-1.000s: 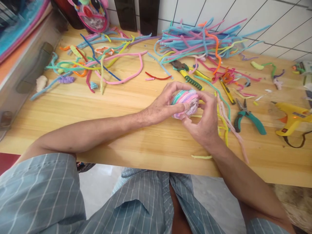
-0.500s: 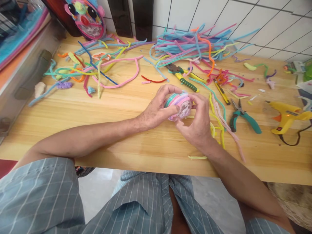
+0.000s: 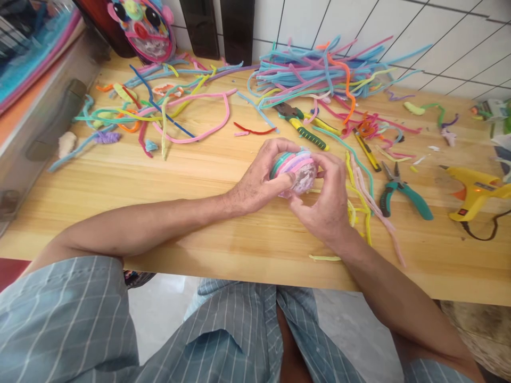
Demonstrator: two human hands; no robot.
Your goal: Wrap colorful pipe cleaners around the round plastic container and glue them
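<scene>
A round ball wrapped in pipe cleaners [image 3: 300,165], striped teal, pink and lilac with a pale see-through patch, is held between both hands just above the wooden table. My left hand [image 3: 261,178] curves around its left side, thumb across the front. On the other side, my right hand [image 3: 325,199] grips it with the fingers at the upper right edge and the thumb below. Yellow and pale pink pipe cleaners [image 3: 362,194] lie right beside my right hand. The back and underside of the ball are hidden.
Behind the hands lie a big heap of pipe cleaners [image 3: 303,74] and green-yellow pliers [image 3: 301,125]. To the right are a yellow cutter knife [image 3: 367,151], teal pliers [image 3: 403,194] and a yellow glue gun [image 3: 475,191] with a cord. A decorated face figure [image 3: 146,29] stands at the back left.
Both hands keep the same hold on the ball, which has barely moved. The view has shifted slightly, so the table's things appear a little further right.
</scene>
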